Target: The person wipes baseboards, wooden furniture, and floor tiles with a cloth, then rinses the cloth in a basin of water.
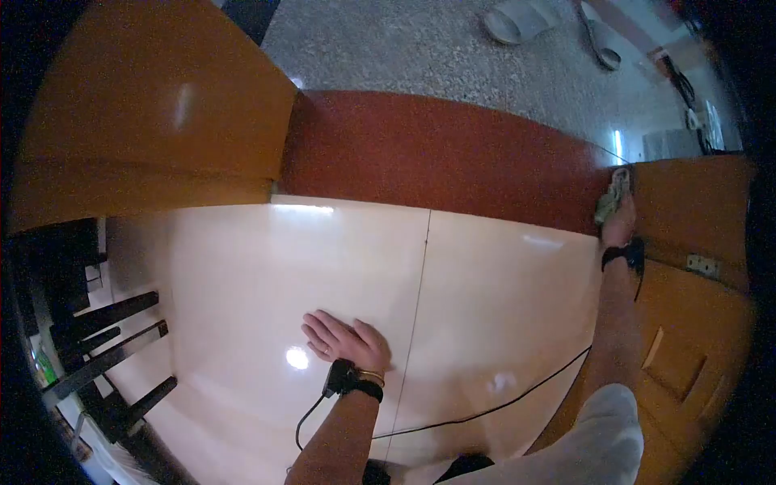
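Observation:
My right hand (620, 224) reaches out at the right and is closed on a crumpled greenish-white cloth (612, 196). The cloth touches the right end of the reddish-brown threshold (436, 149), against the wooden door frame (687, 198). Near the middle of the view, my left hand (349, 338) is stretched out, palm down, over the pale tile floor (242, 267). Its fingers lie straight and hold nothing; whether the palm presses on the tile I cannot tell. Both wrists wear dark bands, and a small black device (341, 377) sits on the left one.
A black cable (485, 414) runs across the tiles in front of my knee (610, 420). Wooden panels (162, 113) stand at the left, above dark furniture legs (121, 315). Beyond the threshold, slippers (517, 22) lie on a speckled grey floor (364, 56). A wooden door (687, 364) is at the right.

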Demonstrator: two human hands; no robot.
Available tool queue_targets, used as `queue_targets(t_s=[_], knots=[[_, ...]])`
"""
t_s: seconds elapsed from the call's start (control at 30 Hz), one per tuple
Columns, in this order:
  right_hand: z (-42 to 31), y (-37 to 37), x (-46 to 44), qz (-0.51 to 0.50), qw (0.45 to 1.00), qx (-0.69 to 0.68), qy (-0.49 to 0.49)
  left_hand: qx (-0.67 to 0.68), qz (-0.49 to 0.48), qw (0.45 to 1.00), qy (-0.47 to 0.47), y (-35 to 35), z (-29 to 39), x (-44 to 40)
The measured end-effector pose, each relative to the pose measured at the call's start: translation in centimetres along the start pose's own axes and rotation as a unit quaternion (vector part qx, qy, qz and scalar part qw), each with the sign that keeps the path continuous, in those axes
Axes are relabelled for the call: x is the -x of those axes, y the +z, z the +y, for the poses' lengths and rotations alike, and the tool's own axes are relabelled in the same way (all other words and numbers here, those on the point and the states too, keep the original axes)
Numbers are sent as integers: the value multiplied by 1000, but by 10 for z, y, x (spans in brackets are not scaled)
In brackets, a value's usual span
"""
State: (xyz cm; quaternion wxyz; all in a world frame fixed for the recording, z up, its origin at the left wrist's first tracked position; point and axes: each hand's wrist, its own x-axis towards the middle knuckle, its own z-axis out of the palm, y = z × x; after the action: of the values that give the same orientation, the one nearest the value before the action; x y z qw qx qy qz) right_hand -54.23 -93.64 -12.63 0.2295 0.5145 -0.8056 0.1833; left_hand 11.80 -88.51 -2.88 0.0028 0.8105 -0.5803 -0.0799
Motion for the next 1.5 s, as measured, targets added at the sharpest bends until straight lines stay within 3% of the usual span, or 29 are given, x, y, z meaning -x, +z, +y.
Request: queue_targets(t_s=[0.07, 0.13, 0.2, 0.3, 0.33, 0.37, 0.4, 0.43, 0.5, 0.53, 0.6, 0.63, 0.7, 0.73, 0.77, 0.83, 0.9, 0.97, 1.0, 1.1, 1.2, 1.3, 1.37, 1.43, 1.5], knots=[[-91, -62, 11, -94, 971, -181, 122, -1, 1, 1000, 0, 4, -2, 2], [-163, -111, 38, -158, 943, -254, 146, -1, 5, 1000, 1, 5, -3, 3], [-176, -128, 84, -185, 979, -81, -3, -5, -4, 1000, -12, 8, -2, 3], [-284, -175, 139, -238, 966, -99, -23, -12, -7, 1000, -22, 8, -3, 4], [-316, -195, 149, -254, 941, -219, -39, -10, -6, 1000, -21, 9, -6, 5], [-346, -210, 169, -346, 918, -185, -55, -7, -3, 1000, -21, 11, -6, 4], [-368, -230, 192, -413, 869, -266, -63, -8, 2, 1000, -21, 9, -5, 4], [-387, -253, 206, -453, 834, -267, -166, -2, 5, 1000, -22, 10, -5, 4], [-392, -261, 227, -489, 765, -331, -256, 6, 13, 1000, -24, 14, -7, 3], [-390, -250, 212, -556, 718, -347, -236, 9, 17, 999, -29, 15, -6, 3], [-358, -208, 192, -468, 775, -337, -257, 5, 26, 999, -30, 19, -6, 2], [-343, -190, 159, -402, 856, -272, -178, 2, 28, 999, -32, 20, -7, 3], [-283, -111, 110, -175, 958, -143, -176, 11, 17, 999, -28, 16, -4, 4], [-287, -110, 65, -263, 951, -159, 13, 20, 19, 999, -28, 18, -4, 4], [-274, -85, 42, -174, 981, -85, -4, 30, 20, 999, -30, 19, -4, 4], [-292, -70, 20, -156, 987, -13, 26, 28, 30, 999, -29, 19, -3, 5], [-341, -74, 41, -139, 978, -138, -76, 17, 54, 998, -26, 18, -1, 3], [-398, -124, 103, -258, 936, -160, -180, 13, 57, 998, -25, 20, -4, 4], [-416, -155, 154, -255, 928, -170, -210, 20, 67, 997, -24, 25, -4, 3], [-420, -264, 288, -377, 900, -166, -142, 44, 67, 997, -19, 29, -6, 0], [-391, -334, 389, -432, 873, -170, -148, 75, 53, 995, -26, 26, -6, -1], [-387, -333, 397, -404, 888, -169, -143, 83, 73, 994, 2, 41, -11, -2], [-379, -314, 406, -315, 909, -222, -157, 148, 41, 988, 2, 50, -11, -3], [-382, -304, 405, -271, 925, -209, -166, 297, 102, 948, 59, 59, -28, 5], [-390, -296, 385, -302, 920, -158, -195, 319, 62, 943, 76, 12, -70, 23]])
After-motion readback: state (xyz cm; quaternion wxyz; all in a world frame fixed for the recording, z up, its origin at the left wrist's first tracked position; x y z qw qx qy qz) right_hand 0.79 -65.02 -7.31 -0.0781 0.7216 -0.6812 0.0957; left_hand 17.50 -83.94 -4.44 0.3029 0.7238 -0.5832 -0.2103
